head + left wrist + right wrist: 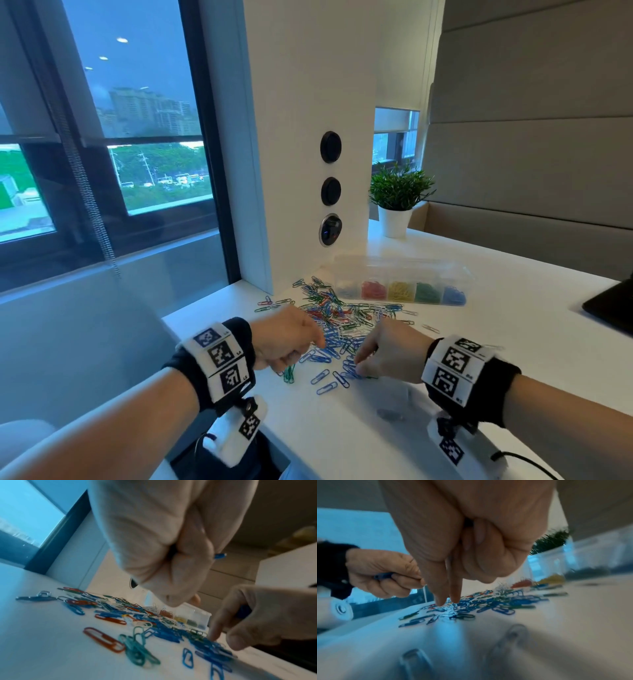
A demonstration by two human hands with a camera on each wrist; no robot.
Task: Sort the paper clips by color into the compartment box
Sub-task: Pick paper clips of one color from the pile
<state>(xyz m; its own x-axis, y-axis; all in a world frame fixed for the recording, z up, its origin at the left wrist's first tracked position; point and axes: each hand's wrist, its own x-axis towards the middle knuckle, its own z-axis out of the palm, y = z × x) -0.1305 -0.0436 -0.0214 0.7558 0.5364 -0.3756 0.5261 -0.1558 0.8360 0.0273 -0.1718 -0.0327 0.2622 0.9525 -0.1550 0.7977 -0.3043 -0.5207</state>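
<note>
A mixed pile of coloured paper clips (pixel 339 322) lies on the white table (pixel 513 342). Behind it stands the clear compartment box (pixel 400 270), holding white, red, yellow, green and blue clips in separate cells from left to right. My left hand (pixel 301 356) hovers over the pile's near left edge as a fist, gripping blue paper clips (pixel 220 555) whose ends poke out. My right hand (pixel 358 368) reaches down with thumb and forefinger (pixel 454 599) onto blue clips (pixel 211 649) at the pile's near edge. Its other fingers are curled, with something blue (pixel 243 611) inside.
A small bunch of green clips (pixel 289 373) and an orange clip (pixel 102 639) lie loose by my left hand. A white pillar with round sockets (pixel 330 192) rises behind the pile. A potted plant (pixel 397 202) stands far back, and a dark object (pixel 613 308) sits at the right edge.
</note>
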